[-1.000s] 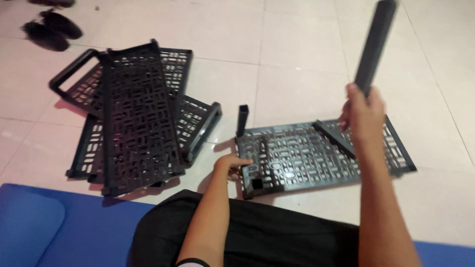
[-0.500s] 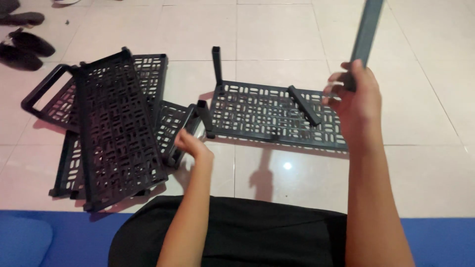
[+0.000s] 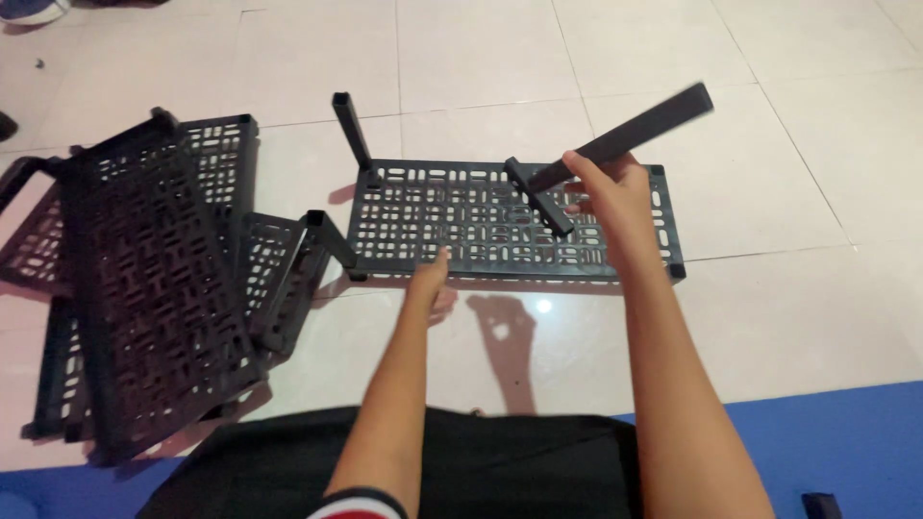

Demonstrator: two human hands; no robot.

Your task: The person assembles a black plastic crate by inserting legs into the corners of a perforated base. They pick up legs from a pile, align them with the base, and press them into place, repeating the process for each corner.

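A black perforated shelf panel (image 3: 452,216) lies flat on the tiled floor before me. One black post (image 3: 351,133) stands upright in its far left corner, another (image 3: 330,240) leans at its near left corner. My right hand (image 3: 611,197) grips a long black post (image 3: 625,136), tilted up to the right, above the panel's right half. A loose short post (image 3: 538,197) lies on the panel just left of that hand. My left hand (image 3: 428,279) rests at the panel's near edge, fingers together, holding nothing I can see.
A pile of several more black perforated panels (image 3: 144,279) lies tilted at the left. White floor tiles (image 3: 769,221) surround the panel. A blue mat (image 3: 836,442) runs along the near edge under my dark-clothed lap.
The long post in my right hand has tipped from upright to slanting low over the panel. My left hand has moved right, from the pile's edge to the panel's near edge.
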